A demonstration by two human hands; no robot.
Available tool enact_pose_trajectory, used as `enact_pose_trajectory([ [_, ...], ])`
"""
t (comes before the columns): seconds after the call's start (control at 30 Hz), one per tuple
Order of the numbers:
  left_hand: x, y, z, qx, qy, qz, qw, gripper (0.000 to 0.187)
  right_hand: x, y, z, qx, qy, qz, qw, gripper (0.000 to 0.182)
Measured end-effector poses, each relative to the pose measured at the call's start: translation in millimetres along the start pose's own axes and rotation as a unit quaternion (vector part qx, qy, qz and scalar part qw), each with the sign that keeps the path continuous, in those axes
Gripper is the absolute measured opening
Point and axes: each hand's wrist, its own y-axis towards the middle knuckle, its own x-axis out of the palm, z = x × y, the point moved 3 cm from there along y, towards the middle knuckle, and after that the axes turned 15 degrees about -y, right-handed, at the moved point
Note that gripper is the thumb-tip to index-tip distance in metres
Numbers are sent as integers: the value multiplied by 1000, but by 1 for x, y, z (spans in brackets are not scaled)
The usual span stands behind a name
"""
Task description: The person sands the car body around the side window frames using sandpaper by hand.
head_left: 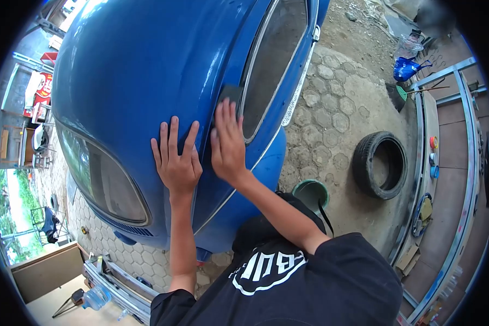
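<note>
A blue car body [141, 70] with a rounded roof fills the middle of the view. My left hand [178, 163] lies flat on the roof with its fingers spread, holding nothing. Beside it, my right hand [228, 144] presses a dark flat sheet [232, 93], which looks like sandpaper, against the roof edge above the side window [271, 60]. Its fingers are close together and cover the lower part of the sheet. The rear window [114, 182] is to the left of my left hand.
A loose tyre [380, 164] lies on the ground at the right. Near my right arm stands a green bucket [311, 195]. A metal frame [462, 108] runs along the right side. A clear plastic bottle [96, 297] rests on a light board at lower left.
</note>
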Motion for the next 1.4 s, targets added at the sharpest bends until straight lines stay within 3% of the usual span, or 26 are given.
enact_pose_trajectory([
  [0.07, -3, -9, 2, -8, -3, -6, 1000, 42, 2, 9, -2, 32, 44, 29, 998, 57],
  [0.2, 2, 0, -1, -2, -8, 13, 1000, 42, 17, -50, -4, 23, 14, -26, 999, 57],
  [0.37, -4, -4, 3, -6, -10, 1, 1000, 42, -10, 54, 1, 66, 41, 60, 995, 56],
  [0.53, -2, -3, 1, -3, -9, 4, 1000, 42, -3, -20, -6, 27, 11, -32, 999, 55],
  [0.6, 0, 0, 2, 0, -11, 8, 1000, 42, -3, 6, 2, 1, -12, -10, 1000, 56],
  [0.73, -3, -1, 4, 0, -7, 3, 1000, 42, -13, 71, 12, 52, 48, 50, 996, 56],
  [0.9, -2, -3, 2, -1, -6, 7, 1000, 43, 4, -14, 2, 28, 46, -47, 997, 55],
  [1.03, -1, -2, 2, 2, -6, 13, 1000, 43, -25, 76, 14, 56, 62, 32, 996, 54],
  [1.13, -7, 2, 7, -1, -11, 2, 1000, 43, -26, 92, 18, 52, 73, 56, 994, 54],
  [1.27, -3, 3, 2, -1, -12, 21, 1000, 48, -7, 11, 10, 21, 30, -57, 998, 54],
  [1.4, -5, 2, 3, 1, -19, 15, 1000, 44, -35, 110, 24, 59, 50, 38, 996, 55],
])
